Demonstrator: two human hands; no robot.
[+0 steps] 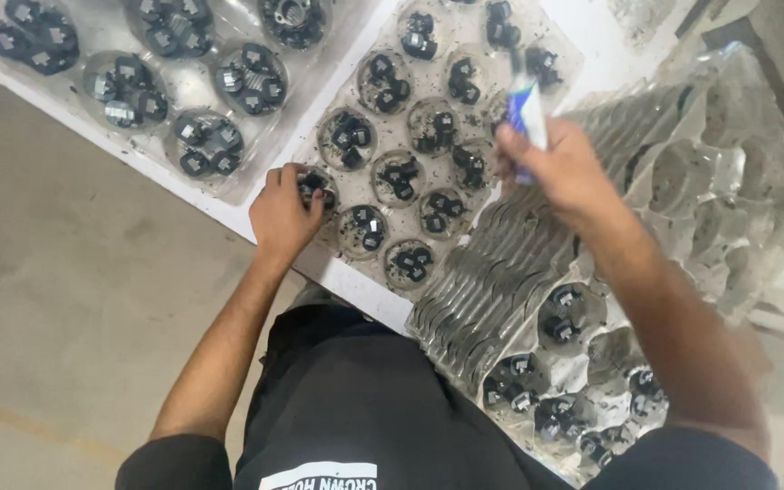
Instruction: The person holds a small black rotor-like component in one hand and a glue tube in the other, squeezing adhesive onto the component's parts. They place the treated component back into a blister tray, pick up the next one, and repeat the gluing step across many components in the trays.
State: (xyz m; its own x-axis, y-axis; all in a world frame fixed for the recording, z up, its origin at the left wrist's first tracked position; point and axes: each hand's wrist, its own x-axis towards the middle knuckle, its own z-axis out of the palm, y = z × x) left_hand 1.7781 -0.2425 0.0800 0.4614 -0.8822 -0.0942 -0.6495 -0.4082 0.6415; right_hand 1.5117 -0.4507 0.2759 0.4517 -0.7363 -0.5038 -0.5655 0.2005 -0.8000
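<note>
My left hand (pixel 283 213) rests at the near-left corner of a clear plastic tray (pixel 564 68), fingers closed on small black parts (pixel 313 184) in its corner cup. My right hand (pixel 560 168) hovers over the same tray's right side and grips a small white and blue tube (pixel 528 113), held upright. The tray's round cups each hold a few black parts with pale square faces (pixel 400 175).
A second filled tray (pixel 256 172) lies at the upper left on the white table (pixel 356 286). A stack of empty clear trays (pixel 737 172) sits at right, with another filled tray (pixel 592 318) at lower right. Bare concrete floor (pixel 65 299) is left.
</note>
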